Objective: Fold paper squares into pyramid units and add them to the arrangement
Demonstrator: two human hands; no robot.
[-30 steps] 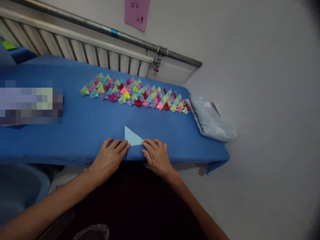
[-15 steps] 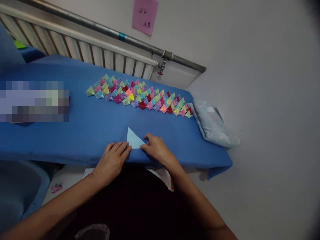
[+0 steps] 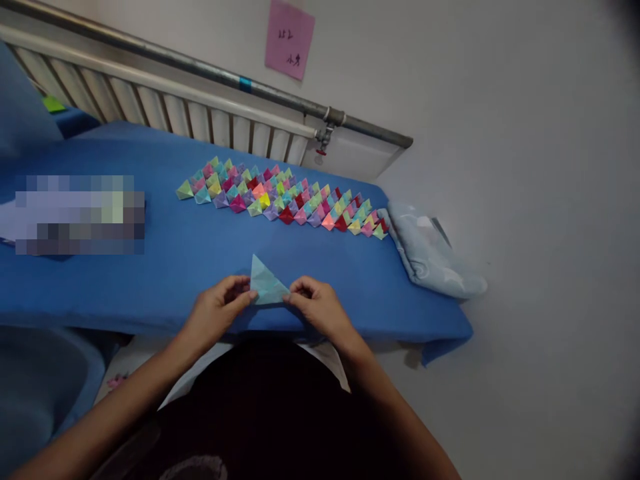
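Note:
Between my two hands is a light blue sheet of paper (image 3: pixel 267 283) folded into a triangle, one corner pointing away from me. My left hand (image 3: pixel 220 303) pinches its lower left corner between thumb and fingers. At the lower right corner, my right hand (image 3: pixel 320 303) grips the paper the same way. The paper is held near the front edge of the blue-covered table (image 3: pixel 165 267). Beyond it stand rows of small folded paper pieces (image 3: pixel 280 197) in many colours, packed closely together.
A folded pale blue cloth (image 3: pixel 425 257) lies at the table's right end. Behind the table run a white radiator (image 3: pixel 200 123) and a metal pipe (image 3: pixel 200 73). A pink note (image 3: pixel 290 39) is on the wall. Something blurred out (image 3: pixel 80 217) lies at the left.
My left hand has gone from lying flat on the paper's left side to pinching its corner. The paper now shows a creased, slightly different face.

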